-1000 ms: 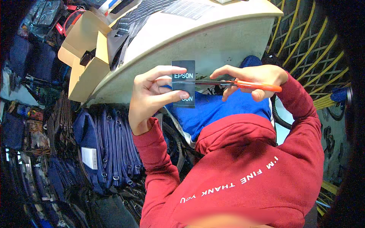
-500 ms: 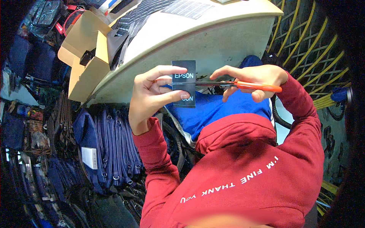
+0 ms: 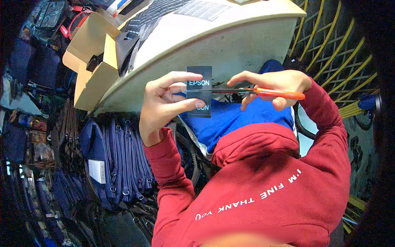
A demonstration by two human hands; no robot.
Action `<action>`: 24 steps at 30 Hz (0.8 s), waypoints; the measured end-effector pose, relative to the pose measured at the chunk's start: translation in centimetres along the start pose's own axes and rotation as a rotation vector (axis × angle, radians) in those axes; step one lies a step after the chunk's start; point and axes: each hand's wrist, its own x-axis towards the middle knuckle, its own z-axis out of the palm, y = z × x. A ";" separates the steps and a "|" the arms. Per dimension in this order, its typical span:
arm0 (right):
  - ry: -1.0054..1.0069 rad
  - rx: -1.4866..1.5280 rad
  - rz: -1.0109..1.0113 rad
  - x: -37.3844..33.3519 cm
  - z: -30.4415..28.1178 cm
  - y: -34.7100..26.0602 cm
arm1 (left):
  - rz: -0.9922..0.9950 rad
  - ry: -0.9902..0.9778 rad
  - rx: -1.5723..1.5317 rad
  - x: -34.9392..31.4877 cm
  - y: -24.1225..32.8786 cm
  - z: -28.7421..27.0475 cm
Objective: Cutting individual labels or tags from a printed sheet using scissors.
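Between its thumb and fingers, my left hand [image 3: 158, 99] pinches a small black label strip [image 3: 199, 71] with white lettering. Orange-handled scissors [image 3: 282, 94] are in my right hand [image 3: 284, 82], with the handles around its thumb and fingers. Their thin blades point left and meet the strip's right edge around mid-height, between my left finger and thumb. I cannot tell how far the blades have cut in. Both hands are raised above my lap, in front of the table edge.
A pale table [image 3: 230, 39] with a curved edge bears dark printed sheets [image 3: 154, 18]. At its left stands an open cardboard box [image 3: 92, 61] with a small black item inside. Navy straps with metal rings [image 3: 129, 160] hang at the left. A yellow lattice [image 3: 337, 53] stands at the right.
The label strip has shifted down very slightly. Both hands and the scissors otherwise keep nearly the same place.
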 end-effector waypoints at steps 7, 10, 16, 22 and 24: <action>0.011 0.002 0.062 0.1 0.1 -0.8 | 0.014 -0.009 0.018 0.1 0.2 0.2; 0.019 0.006 0.020 0.1 0.1 -0.2 | 0.026 -0.014 0.010 0.0 -0.1 0.1; -0.014 0.041 0.066 0.0 -0.1 -0.6 | -0.008 -0.014 0.002 0.1 -0.1 0.0; 0.009 0.048 0.049 0.2 0.1 -0.4 | 0.012 -0.009 0.023 0.0 -0.2 0.0; 0.002 0.041 0.055 0.1 0.0 -0.5 | 0.007 -0.012 0.025 0.0 -0.1 -0.1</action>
